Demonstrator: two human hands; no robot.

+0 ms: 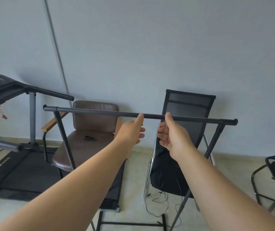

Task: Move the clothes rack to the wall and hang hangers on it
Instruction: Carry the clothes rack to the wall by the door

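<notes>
Before a pale wall (166, 47): one black clothes rack (100, 112), top bar level, angled legs to a floor base, standing just ahead of two chairs. Left hand (130, 132), fingers spread and loosely curled, thumb tip touching the bar near its middle, nothing grasped. Right hand (173, 137), fingers likewise open, thumb tip at the bar, nothing grasped. Behind: brown padded chair (91, 124); black mesh chair (190, 110). Far left: treadmill (8, 167). Loose cables (160, 204) on the tiled floor.
</notes>
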